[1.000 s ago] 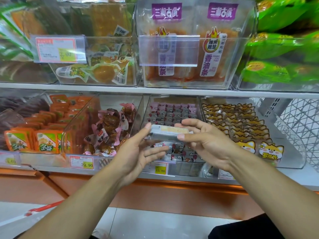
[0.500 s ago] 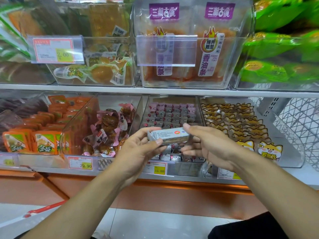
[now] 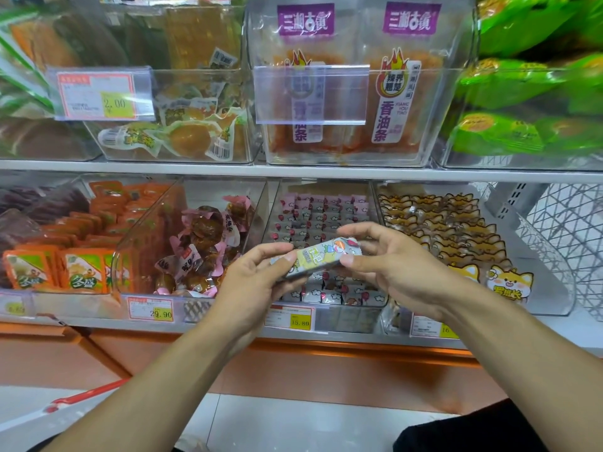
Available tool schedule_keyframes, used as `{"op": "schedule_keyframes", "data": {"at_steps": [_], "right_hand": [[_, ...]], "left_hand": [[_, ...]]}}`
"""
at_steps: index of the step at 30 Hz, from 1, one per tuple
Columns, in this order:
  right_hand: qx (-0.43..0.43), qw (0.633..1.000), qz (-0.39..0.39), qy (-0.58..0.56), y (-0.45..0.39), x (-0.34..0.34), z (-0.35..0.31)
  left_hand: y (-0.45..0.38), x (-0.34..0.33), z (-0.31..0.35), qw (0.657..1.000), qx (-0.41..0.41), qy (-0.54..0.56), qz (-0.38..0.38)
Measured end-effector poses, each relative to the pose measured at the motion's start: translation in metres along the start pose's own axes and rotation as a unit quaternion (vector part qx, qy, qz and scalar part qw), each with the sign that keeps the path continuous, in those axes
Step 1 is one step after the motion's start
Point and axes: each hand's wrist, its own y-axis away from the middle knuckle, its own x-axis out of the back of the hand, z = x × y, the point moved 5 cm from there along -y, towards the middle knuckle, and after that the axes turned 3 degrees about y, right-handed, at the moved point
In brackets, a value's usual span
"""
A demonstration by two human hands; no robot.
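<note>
Open air surrounds the packet (image 3: 318, 259); overhead shelf (image 3: 293, 170) perhaps limits bin (image 3: 273, 207) access.

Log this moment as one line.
left hand: grips snack packet | right hand: pinches its other end | packet: tilted, right end higher | behind: bin of small pink packets

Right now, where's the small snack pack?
Head view, centre: the snack pack is pinched between the left hand and right hand, in front of the lower-shelf bin of pink sweets, above the 15.80 price tag.

29.90 on shelf price tag (image 3: 150, 308)
</note>
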Motion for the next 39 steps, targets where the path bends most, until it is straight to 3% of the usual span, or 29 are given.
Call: {"op": "schedule_keyframes", "data": {"at_steps": [5,9,12,15,17,20,24,32,36,39], "right_hand": [[-0.020,0.997,0.066,-0.045,0.001,0.002,0.001],[0.050,0.985,0.157,-0.050,0.001,0.016,-0.014],[0.137,0.947,0.288,0.045,0.002,0.039,-0.031],[0.201,0.892,0.356,0.192,0.001,0.052,-0.046],[0.206,0.875,0.359,0.251,-0.003,0.056,-0.046],[0.186,0.855,0.355,0.330,-0.016,0.060,-0.041],[0.148,0.836,0.299,0.435,-0.035,0.057,-0.036],[-0.017,0.725,0.232,0.649,-0.072,0.041,-0.031],[-0.012,0.635,0.244,0.733,-0.079,0.035,-0.037],[0.010,0.638,0.240,0.732,-0.089,0.030,-0.036]], "left_hand": [[0.004,-0.006,0.001,0.999,-0.026,-0.043,-0.012],[0.006,-0.006,0.005,0.988,-0.067,-0.133,0.029],[0.005,-0.009,0.009,0.943,-0.150,-0.291,0.052],[0.005,-0.024,0.004,0.876,-0.210,-0.435,0.006],[0.005,-0.030,-0.004,0.830,-0.216,-0.513,-0.030],[0.001,-0.036,-0.013,0.807,-0.205,-0.551,-0.057],[-0.003,-0.042,-0.017,0.795,-0.208,-0.566,-0.067],[-0.011,-0.049,-0.018,0.780,-0.224,-0.580,-0.073],[-0.012,-0.049,-0.018,0.778,-0.225,-0.582,-0.075],[-0.013,-0.049,-0.020,0.771,-0.225,-0.591,-0.077]]}}
